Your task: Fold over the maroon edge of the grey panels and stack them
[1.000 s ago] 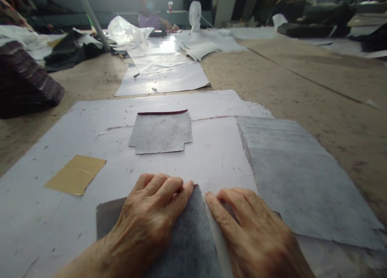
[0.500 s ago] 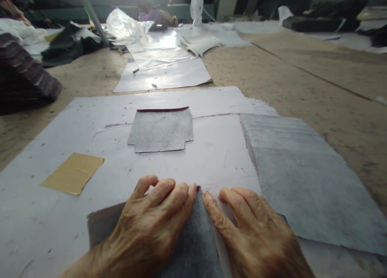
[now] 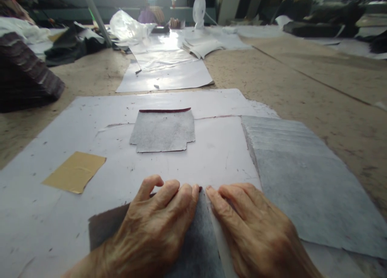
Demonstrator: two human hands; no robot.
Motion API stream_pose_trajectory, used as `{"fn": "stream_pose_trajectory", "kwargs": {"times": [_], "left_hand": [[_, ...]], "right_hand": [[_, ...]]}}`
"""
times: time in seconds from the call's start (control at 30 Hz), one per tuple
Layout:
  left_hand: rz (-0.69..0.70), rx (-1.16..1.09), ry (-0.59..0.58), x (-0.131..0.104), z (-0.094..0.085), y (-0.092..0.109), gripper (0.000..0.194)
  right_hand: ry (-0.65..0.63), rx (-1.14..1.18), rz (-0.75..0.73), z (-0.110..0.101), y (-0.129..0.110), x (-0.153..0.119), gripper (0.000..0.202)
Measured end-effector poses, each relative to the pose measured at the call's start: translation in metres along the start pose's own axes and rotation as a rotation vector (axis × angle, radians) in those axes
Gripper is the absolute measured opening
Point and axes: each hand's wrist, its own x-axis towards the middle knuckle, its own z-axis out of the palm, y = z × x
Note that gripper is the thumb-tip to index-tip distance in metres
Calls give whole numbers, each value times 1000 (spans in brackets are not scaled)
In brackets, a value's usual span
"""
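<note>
Your left hand [image 3: 154,229] lies flat, fingers together, pressing down on the dark grey piece [image 3: 193,245]. The piece's long side runs away from you, and its far corner peeks out between your fingertips. Your right hand [image 3: 256,233] lies flat just beside it, touching its right edge, on the white sheet [image 3: 60,229].

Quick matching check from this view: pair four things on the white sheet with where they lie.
1 tan patch
2 notched grey piece
3 large grey sheet
4 dark grey piece

a under left hand, with right hand alongside
b far left
c centre, beyond the hands
d right side

Pairs: 1-b, 2-c, 3-d, 4-a
</note>
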Motion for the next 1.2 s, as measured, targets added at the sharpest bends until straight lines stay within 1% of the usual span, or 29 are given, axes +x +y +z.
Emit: {"fn": "stream_pose_trajectory", "kwargs": {"times": [0.17,0.33,0.43,0.53,0.63,0.73,0.8,0.87,1.0,1.13,1.2], "left_hand": [[11,-24,18,1,0,-2,29],[-37,-51,12,0,1,-5,30],[-68,-41,34,-3,-4,-8,28],[-92,-2,56,-9,-12,-17,27],[-51,18,43,-18,-18,-28,30],[20,-71,30,-24,-19,-35,29],[50,-118,64,-25,-17,-37,28],[58,-133,70,-25,-16,-36,28],[56,-148,-4,-23,-17,-35,30],[132,-155,-21,-24,-17,-37,29],[140,-149,-21,-24,-16,-38,28]], "right_hand": [[-30,-13,-28,1,0,4,33],[-49,-86,-75,2,-2,3,34],[-39,-129,-74,1,-4,3,35],[-40,-152,-78,2,-4,1,37],[-54,-153,-94,3,-4,0,38],[-41,-113,-135,5,-3,1,36],[-48,-70,-156,4,-2,2,35],[-67,-47,-173,2,-2,4,36],[-86,-29,-201,-2,-3,8,38],[-158,12,-225,-5,-1,13,40],[-182,40,-218,-6,3,13,41]]}}
